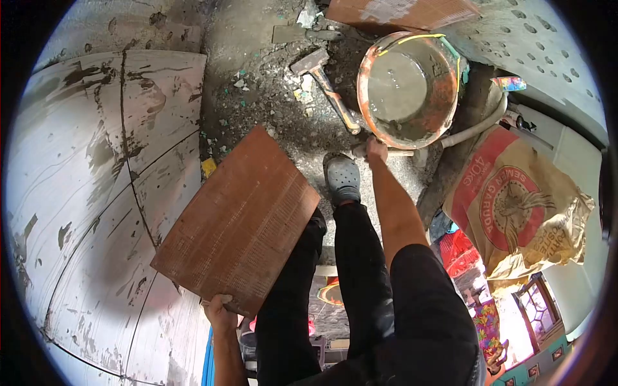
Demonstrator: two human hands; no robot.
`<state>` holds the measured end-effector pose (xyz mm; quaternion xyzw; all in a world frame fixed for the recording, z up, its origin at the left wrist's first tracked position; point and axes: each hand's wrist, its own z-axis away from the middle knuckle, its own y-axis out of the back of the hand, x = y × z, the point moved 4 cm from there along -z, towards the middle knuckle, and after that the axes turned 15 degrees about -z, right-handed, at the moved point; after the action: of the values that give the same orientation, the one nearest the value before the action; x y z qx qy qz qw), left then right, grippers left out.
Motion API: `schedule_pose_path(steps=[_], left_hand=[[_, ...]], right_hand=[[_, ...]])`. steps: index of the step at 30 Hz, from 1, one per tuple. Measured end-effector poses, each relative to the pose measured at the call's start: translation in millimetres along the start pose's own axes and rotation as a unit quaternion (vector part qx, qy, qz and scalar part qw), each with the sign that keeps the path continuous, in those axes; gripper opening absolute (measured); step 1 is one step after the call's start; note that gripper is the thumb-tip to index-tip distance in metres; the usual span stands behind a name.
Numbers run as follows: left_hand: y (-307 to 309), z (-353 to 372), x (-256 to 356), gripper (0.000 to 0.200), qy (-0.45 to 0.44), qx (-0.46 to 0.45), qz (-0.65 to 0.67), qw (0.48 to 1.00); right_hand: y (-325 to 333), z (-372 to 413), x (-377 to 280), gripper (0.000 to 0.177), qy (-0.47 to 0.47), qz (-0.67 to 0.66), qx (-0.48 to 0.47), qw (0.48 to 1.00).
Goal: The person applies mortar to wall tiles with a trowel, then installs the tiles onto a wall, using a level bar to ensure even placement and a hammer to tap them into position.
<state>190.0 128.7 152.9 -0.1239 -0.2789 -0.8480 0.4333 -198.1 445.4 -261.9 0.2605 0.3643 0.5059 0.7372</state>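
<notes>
A brown ceramic tile (238, 212), its ribbed back with rows of small marks facing me, is tilted in front of my left leg. My left hand (221, 313) grips it by the lower edge, near a corner. My right hand (376, 150) is low by the near rim of an orange bucket (364, 96), closed round a short bar-like tool (402, 153) whose kind I cannot make out. Greyish, wet-looking slurry (398, 87) partly fills the bucket. A hammer (329, 90) with a broad dark head lies on the floor left of the bucket.
White, smeared tiles (96, 193) cover the surface at left. Another brown tile (399, 14) is beyond the bucket. A paper cement bag (515, 199) and a pale hose (476, 127) are at right. My grey clog (342, 177) stands on rubble-strewn floor (270, 96).
</notes>
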Motion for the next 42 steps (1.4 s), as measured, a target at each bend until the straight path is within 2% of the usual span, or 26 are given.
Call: schedule_pose_path(steps=[1, 2, 4, 6, 7, 9, 10, 11, 14, 16, 18, 19, 22, 23, 24, 26, 28, 29, 32, 34, 37, 39, 42], left_hand=[[-1.3, 1.0, 2.5, 0.056, 0.001, 0.008, 0.006, 1.000], [-2.7, 1.9, 5.0, 0.054, 0.003, 0.017, 0.013, 1.000], [-28.2, 16.9, 32.2, 0.048, -0.013, 0.034, 0.049, 0.998], [-12.2, 10.0, 20.6, 0.044, -0.002, 0.011, 0.042, 0.999], [-10.3, 8.8, 20.8, 0.043, -0.004, 0.002, 0.043, 0.999], [-11.9, 6.6, 23.5, 0.041, -0.012, -0.012, 0.050, 0.999], [-14.0, 3.7, 25.4, 0.040, -0.017, -0.009, 0.045, 0.999], [-16.1, 0.9, 27.2, 0.040, -0.022, -0.006, 0.041, 0.999], [-19.5, 0.0, 31.4, 0.034, -0.007, 0.013, 0.002, 1.000], [-33.2, 1.0, 39.4, 0.026, 0.018, 0.002, -0.004, 1.000], [-26.3, -7.9, 25.3, 0.018, 0.026, 0.020, -0.010, 0.999], [-23.0, -10.8, 23.2, 0.014, 0.027, 0.031, -0.011, 0.999], [-37.9, 6.6, 48.9, 0.007, 0.024, 0.011, -0.030, 0.999], [-28.2, 4.6, 43.0, 0.021, 0.028, 0.001, -0.026, 0.999], [-11.9, -3.6, 28.6, 0.038, 0.030, -0.009, -0.021, 0.999], [-3.6, -6.4, 25.6, 0.047, 0.012, -0.009, -0.011, 1.000], [-11.3, 1.5, 36.1, 0.032, -0.023, 0.006, -0.004, 1.000], [-16.9, 5.9, 40.3, 0.037, -0.033, 0.004, 0.000, 0.999], [-41.5, 25.8, 68.7, 0.046, -0.054, -0.001, 0.005, 0.999], [-46.5, 29.4, 74.9, 0.048, -0.053, -0.008, -0.005, 0.999], [-30.7, 21.2, 63.2, 0.050, 0.031, -0.064, -0.065, 0.995], [-30.6, 22.3, 62.6, 0.047, 0.015, -0.046, -0.047, 0.998], [-43.9, 28.0, 72.3, 0.040, -0.049, 0.000, 0.006, 0.999]], right_hand=[[7.2, 18.5, 4.4, 0.050, -0.116, -0.110, 0.043, 0.986], [14.8, 42.3, 8.1, 0.053, -0.229, -0.218, 0.083, 0.945], [27.0, 80.7, 5.3, 0.062, -0.292, -0.344, 0.036, 0.892], [50.8, 108.5, 0.2, 0.062, -0.283, -0.360, 0.065, 0.887], [38.0, 105.0, 31.7, 0.062, -0.286, -0.334, 0.088, 0.894], [30.5, 108.0, 71.4, 0.045, -0.374, -0.404, 0.040, 0.834], [37.1, 114.6, 78.0, 0.035, -0.404, -0.375, 0.087, 0.830], [20.4, 106.5, 111.2, 0.036, -0.405, -0.365, 0.075, 0.835], [15.4, 101.2, 135.2, 0.043, -0.387, -0.308, 0.073, 0.866], [19.6, 101.2, 128.3, 0.052, -0.285, -0.149, 0.164, 0.932], [26.1, 95.1, 116.5, 0.051, -0.248, -0.248, 0.219, 0.910], [37.0, 98.5, 91.9, 0.048, -0.279, -0.527, 0.167, 0.785], [90.9, 104.4, 28.0, 0.049, -0.271, -0.726, 0.092, 0.625], [119.2, 104.6, 2.0, 0.054, -0.266, -0.726, 0.073, 0.630], [130.8, 94.1, -3.3, 0.059, -0.238, -0.750, 0.067, 0.614], [154.7, 72.9, -17.4, 0.066, -0.217, -0.756, 0.070, 0.614], [174.5, 59.2, -35.4, 0.064, -0.202, -0.735, 0.070, 0.643], [171.3, 49.6, -32.2, 0.061, -0.196, -0.737, 0.019, 0.646], [178.9, 54.6, -44.8, 0.057, -0.190, -0.733, 0.014, 0.653], [169.1, 56.5, -38.8, 0.048, -0.206, -0.736, 0.022, 0.645], [163.2, 75.3, -52.7, 0.044, -0.228, -0.737, 0.045, 0.634], [154.4, 88.6, -59.6, 0.044, -0.239, -0.737, 0.044, 0.631], [133.5, 111.7, -72.9, 0.055, -0.234, -0.785, 0.017, 0.574]])
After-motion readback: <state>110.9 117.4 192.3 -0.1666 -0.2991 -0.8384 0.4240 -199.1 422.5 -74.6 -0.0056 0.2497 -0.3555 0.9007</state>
